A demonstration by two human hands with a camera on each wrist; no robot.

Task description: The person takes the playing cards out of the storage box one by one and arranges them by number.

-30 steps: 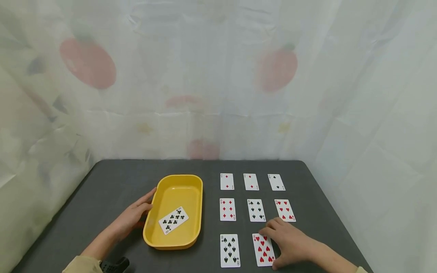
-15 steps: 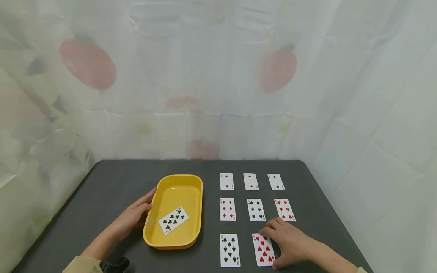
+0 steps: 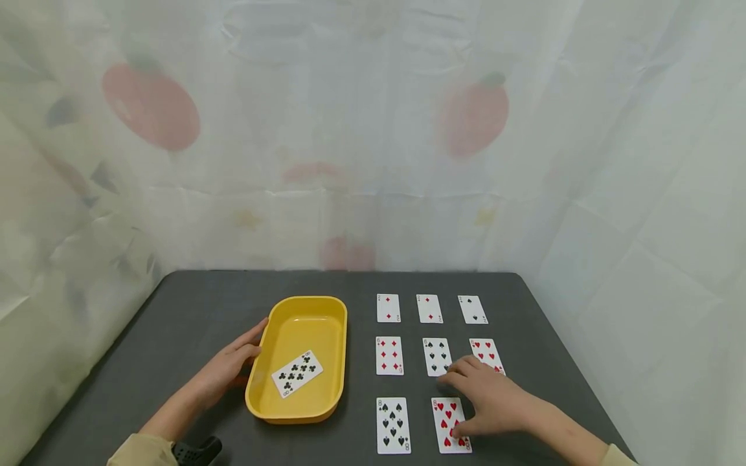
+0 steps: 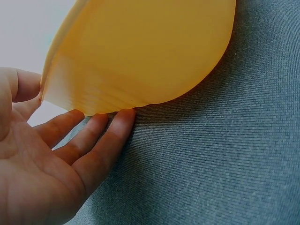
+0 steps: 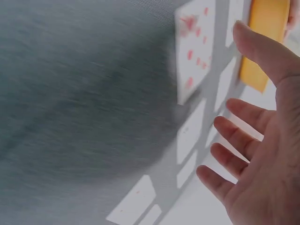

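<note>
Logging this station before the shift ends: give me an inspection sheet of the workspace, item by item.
Surface: dark grey table, cloth-textured.
Job's things: yellow tray holding one clubs card; eight face-up cards in a grid to its right, among them the hearts card.
Clutter: nothing seen.
Grippers: left hand open, fingers against the tray's outer wall; right hand open over the grid, thumb at the hearts card.
Cables: nothing seen.
Surroundings: pale curtain with a fruit print behind and beside the table.
</note>
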